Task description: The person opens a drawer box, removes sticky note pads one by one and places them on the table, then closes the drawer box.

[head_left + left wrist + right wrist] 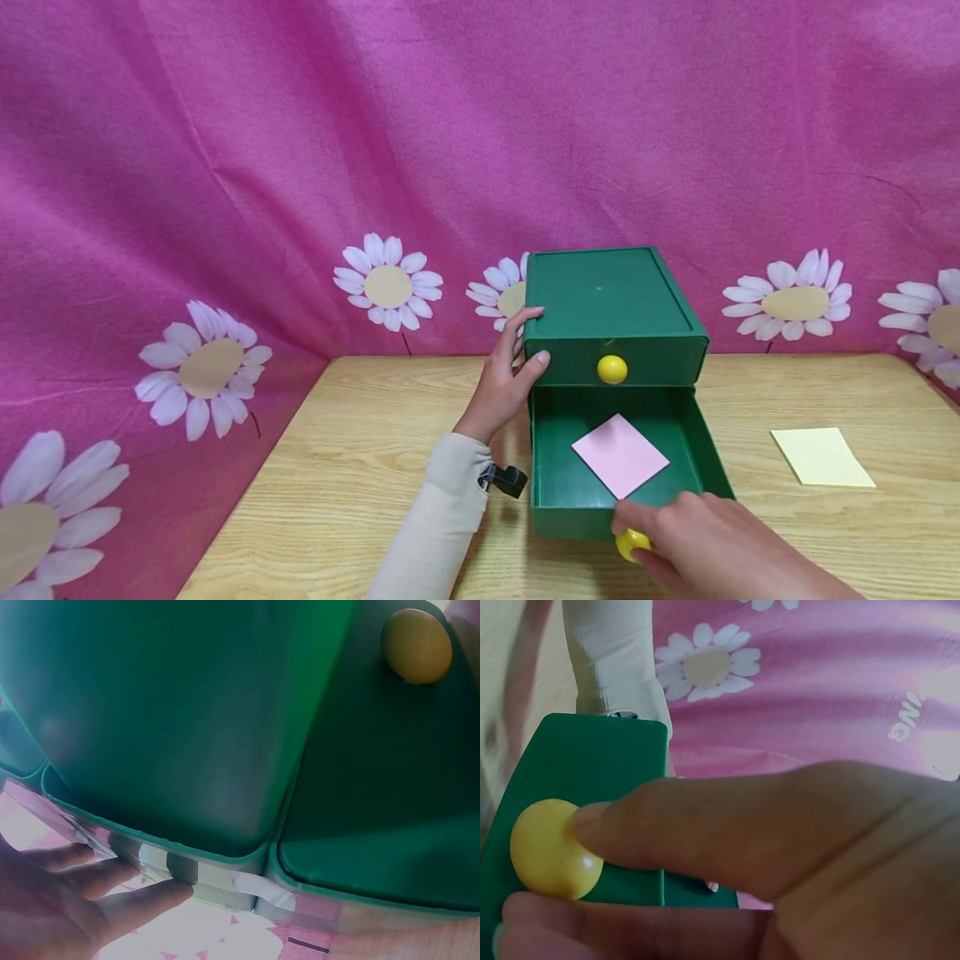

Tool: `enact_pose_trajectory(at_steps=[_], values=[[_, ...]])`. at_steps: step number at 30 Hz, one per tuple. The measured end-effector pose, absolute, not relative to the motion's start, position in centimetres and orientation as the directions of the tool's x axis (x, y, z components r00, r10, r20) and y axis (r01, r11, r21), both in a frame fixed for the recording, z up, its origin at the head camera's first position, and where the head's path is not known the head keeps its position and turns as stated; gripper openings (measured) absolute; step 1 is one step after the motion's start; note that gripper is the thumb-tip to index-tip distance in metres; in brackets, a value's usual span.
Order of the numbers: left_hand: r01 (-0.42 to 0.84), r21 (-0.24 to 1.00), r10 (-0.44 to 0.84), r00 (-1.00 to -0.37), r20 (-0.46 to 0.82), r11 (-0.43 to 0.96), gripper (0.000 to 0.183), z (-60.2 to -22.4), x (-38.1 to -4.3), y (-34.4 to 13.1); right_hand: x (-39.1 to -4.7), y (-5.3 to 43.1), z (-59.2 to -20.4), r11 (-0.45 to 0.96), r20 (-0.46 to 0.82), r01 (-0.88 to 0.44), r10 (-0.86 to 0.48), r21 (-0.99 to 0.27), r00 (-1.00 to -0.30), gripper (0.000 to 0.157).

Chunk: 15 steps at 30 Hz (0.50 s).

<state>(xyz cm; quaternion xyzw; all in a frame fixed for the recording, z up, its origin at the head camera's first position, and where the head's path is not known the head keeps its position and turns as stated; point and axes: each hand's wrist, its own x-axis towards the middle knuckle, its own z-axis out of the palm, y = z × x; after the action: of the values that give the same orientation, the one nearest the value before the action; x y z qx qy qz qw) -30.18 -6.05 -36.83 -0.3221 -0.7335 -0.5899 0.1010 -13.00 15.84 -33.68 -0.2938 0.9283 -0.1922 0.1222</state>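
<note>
A small green drawer cabinet stands on the table, its upper drawer closed behind a yellow knob. Its lower drawer is pulled well out, and a pink square of paper lies inside. My left hand rests against the cabinet's left side, thumb at the front corner and index fingertip at the top edge; the left wrist view shows its fingers extended along the wall. With thumb and fingers my right hand pinches the lower drawer's yellow knob.
To the right of the drawer, a pale yellow square of paper lies on the wooden table. A pink cloth with large white daisies hangs behind the table and along its left side.
</note>
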Motion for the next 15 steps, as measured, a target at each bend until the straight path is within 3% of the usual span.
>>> enact_pose_trajectory(at_steps=[11, 15], values=[[0.588, 0.803, 0.351, -0.776, 0.524, 0.101, 0.054, -36.7, -30.0, -6.0, -12.9, 16.7, -32.6, 0.745, -0.075, -0.495, -0.583, -0.447, -0.809, 0.016], [0.585, 0.805, 0.347, -0.78, 0.522, 0.104, 0.053, -36.7, -30.0, -6.0, -12.8, 16.9, -32.1, 0.756, 0.014, -0.512, -0.555, -0.409, -0.831, 0.013]])
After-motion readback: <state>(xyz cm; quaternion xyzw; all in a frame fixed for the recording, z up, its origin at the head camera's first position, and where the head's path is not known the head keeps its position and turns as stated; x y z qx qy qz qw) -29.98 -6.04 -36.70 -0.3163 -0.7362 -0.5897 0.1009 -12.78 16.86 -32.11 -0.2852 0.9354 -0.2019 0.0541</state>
